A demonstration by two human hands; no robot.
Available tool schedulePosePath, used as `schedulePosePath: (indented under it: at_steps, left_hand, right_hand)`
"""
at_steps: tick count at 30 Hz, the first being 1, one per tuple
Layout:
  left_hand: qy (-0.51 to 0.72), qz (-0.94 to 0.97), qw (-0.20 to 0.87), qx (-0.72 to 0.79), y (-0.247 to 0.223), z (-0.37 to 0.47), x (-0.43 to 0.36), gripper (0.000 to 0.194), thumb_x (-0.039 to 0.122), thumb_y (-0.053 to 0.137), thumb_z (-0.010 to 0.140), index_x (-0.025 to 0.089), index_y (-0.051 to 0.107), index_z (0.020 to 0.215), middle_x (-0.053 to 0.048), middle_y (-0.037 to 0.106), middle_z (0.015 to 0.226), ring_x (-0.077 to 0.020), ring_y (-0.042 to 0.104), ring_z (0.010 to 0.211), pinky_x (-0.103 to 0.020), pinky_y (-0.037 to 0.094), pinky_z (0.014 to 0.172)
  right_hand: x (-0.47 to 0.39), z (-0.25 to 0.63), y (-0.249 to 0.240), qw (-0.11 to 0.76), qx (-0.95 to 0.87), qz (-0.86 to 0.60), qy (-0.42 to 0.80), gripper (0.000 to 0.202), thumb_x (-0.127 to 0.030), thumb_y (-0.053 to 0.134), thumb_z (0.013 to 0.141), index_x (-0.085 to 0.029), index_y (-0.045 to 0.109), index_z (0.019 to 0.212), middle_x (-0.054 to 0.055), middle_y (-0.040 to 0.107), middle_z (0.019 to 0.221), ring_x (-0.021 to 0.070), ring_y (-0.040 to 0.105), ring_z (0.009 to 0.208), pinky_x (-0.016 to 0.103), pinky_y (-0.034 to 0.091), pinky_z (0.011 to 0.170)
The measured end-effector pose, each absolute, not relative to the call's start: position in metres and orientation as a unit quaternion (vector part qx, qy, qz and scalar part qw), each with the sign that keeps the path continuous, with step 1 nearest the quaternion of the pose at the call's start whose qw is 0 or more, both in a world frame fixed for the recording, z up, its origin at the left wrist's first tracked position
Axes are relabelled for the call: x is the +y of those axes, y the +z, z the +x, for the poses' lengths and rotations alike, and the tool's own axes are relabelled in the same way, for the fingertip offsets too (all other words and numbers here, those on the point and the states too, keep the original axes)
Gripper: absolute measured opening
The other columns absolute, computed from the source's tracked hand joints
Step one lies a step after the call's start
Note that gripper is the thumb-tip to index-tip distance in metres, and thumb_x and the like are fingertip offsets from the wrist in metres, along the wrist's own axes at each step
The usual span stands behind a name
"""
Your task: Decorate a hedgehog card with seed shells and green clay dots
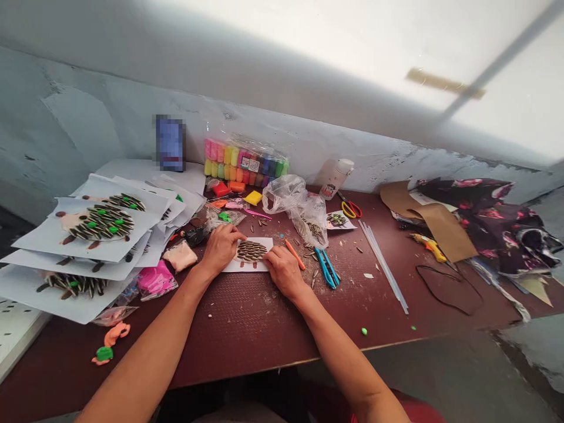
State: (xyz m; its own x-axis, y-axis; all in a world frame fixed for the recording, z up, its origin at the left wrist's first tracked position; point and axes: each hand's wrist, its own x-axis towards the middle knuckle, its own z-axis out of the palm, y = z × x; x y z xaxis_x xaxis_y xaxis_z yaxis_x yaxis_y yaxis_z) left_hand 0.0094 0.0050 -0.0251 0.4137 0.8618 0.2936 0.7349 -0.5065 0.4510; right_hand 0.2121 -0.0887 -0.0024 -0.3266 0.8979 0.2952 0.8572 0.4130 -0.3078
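A white paper card (228,265) lies flat on the table, bearing a hedgehog body of striped sunflower seeds (252,251) with small brown feet below. My left hand (224,248) covers the card's left end, its fingers bent and close together on the paper. At the right end, the curled fingers of my right hand (284,267) press on the card beside the seeds. Parts of both fingertips are hidden. Just beyond my right hand lie an orange pen-like stick (295,254) and a blue utility knife (326,268).
Finished hedgehog cards (145,205) are piled at the left. Colored clay packs (247,161) line the wall near a white bottle (337,179). A plastic bag of seeds (311,220), scissors (351,208), glue sticks (383,264) and a yellow glue gun (434,248) lie rightward.
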Motion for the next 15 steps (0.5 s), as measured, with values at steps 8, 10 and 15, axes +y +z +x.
schedulePosePath:
  at_steps: [8, 10, 15]
  left_hand:
    - [0.252, 0.830, 0.131, 0.480, -0.027, 0.008, 0.006, 0.036, 0.009, 0.048, 0.086, 0.026, 0.080, 0.092, -0.009, 0.066, 0.096, -0.0260, 0.057, 0.095, -0.041, 0.047, 0.087]
    - [0.252, 0.829, 0.131, 0.482, -0.028, 0.008, 0.006, 0.037, 0.009, 0.048, 0.085, 0.026, 0.080, 0.092, -0.009, 0.066, 0.096, -0.0259, 0.057, 0.095, -0.040, 0.047, 0.087]
    - [0.254, 0.826, 0.126, 0.487, -0.028, 0.008, 0.006, 0.038, 0.008, 0.047, 0.084, 0.026, 0.080, 0.092, -0.008, 0.065, 0.094, -0.0251, 0.056, 0.094, -0.039, 0.047, 0.086]
  right_hand:
    - [-0.091, 0.218, 0.001, 0.267, -0.782, -0.558, 0.079, 0.015, -0.018, 0.052, 0.096, -0.022, 0.065, 0.089, 0.004, 0.063, 0.087, 0.0190, 0.059, 0.084, 0.031, 0.045, 0.085]
    - [-0.091, 0.221, 0.000, 0.273, -0.771, -0.572, 0.072, 0.016, -0.018, 0.051, 0.096, -0.023, 0.064, 0.088, 0.005, 0.063, 0.087, 0.0192, 0.059, 0.085, 0.032, 0.046, 0.087]
    - [-0.090, 0.225, -0.005, 0.281, -0.752, -0.591, 0.073, 0.017, -0.018, 0.052, 0.095, -0.022, 0.066, 0.088, 0.006, 0.064, 0.088, 0.0198, 0.060, 0.086, 0.032, 0.047, 0.087]
